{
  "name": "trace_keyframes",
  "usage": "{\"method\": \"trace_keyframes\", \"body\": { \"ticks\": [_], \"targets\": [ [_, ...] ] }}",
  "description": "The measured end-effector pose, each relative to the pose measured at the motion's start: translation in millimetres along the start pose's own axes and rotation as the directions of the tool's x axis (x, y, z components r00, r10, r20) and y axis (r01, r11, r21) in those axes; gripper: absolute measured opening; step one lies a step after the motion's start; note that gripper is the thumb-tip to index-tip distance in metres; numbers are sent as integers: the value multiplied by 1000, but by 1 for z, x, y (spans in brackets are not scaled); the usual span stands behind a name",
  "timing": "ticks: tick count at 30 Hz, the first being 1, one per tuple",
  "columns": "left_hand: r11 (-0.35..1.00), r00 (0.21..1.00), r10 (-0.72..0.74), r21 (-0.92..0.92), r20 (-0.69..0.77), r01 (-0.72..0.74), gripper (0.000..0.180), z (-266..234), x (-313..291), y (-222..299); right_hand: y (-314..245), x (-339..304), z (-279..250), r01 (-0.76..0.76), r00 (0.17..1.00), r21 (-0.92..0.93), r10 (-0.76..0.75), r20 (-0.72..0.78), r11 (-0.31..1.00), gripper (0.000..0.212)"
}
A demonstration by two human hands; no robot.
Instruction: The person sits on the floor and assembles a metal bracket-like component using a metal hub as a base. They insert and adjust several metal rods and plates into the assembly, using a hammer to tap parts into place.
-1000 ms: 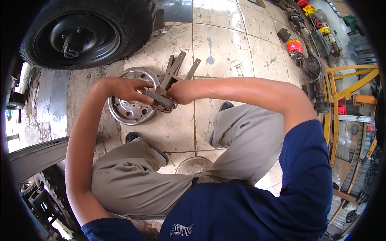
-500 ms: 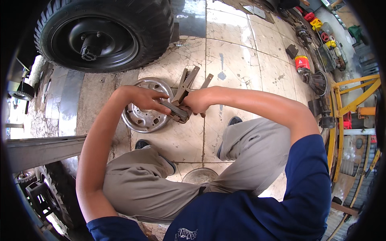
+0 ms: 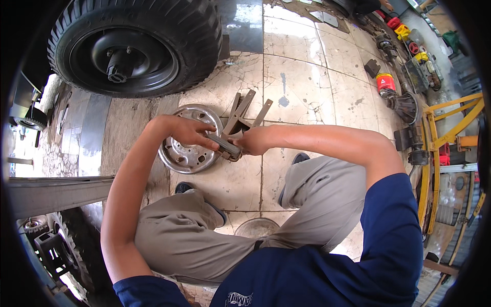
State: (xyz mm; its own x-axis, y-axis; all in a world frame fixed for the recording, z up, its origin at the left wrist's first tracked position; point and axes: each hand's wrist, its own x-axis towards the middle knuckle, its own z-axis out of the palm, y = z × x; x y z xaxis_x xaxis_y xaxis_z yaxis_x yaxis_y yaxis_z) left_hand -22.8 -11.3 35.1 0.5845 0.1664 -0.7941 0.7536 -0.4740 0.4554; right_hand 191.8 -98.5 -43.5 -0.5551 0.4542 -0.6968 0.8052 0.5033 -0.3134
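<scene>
Between my two hands is a brown metal bracket [image 3: 238,123] with several straight arms pointing away from me and a thick grey bar-like part at its near end. My left hand [image 3: 192,132] is closed on the end of that grey part, thumb and a finger on either side of it. From the other side, my right hand [image 3: 254,140] grips the bracket near its middle; some of its fingertips are hidden. Beneath my left hand lies a round silver metal disc [image 3: 183,159] with holes, like a brake backing plate, flat on the tiles.
A big black tractor tyre [image 3: 197,56] on its wheel stands at the far left. A grey metal beam [image 3: 61,195] juts in from the left. To the right are a red tin [image 3: 385,82], an axle housing [image 3: 406,107] and a yellow metal frame [image 3: 434,128]. A round metal piece [image 3: 257,227] lies between my feet.
The bracket has turned slightly in my hands, its arms now showing farther apart. Both hands keep hold of it. The whole view has shifted a little downward.
</scene>
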Motion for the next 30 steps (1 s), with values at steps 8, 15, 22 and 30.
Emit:
{"method": "trace_keyframes", "body": {
  "ticks": [8, 15, 22, 30],
  "targets": [
    [1000, 1000, -9, 19, 7, 8, 104, -2, -2, 5, 6, -4, 11, -19, 999, 62, 17, 41, 998, 87],
    [999, 999, -30, 21, -13, 30, 109, 1, -6, 2, -6, -14, -6, 69, 997, 287, -71, -1, 955, 84],
    [1000, 1000, -3, 25, -8, 3, 107, 1, 1, -1, 22, 11, 21, 370, 907, 283, -279, -316, 885, 59],
    [1000, 1000, -16, 14, -8, 16, 106, 1, -6, 1, 8, 1, -8, -1, 998, 110, 9, -68, 994, 37]
  ]
}}
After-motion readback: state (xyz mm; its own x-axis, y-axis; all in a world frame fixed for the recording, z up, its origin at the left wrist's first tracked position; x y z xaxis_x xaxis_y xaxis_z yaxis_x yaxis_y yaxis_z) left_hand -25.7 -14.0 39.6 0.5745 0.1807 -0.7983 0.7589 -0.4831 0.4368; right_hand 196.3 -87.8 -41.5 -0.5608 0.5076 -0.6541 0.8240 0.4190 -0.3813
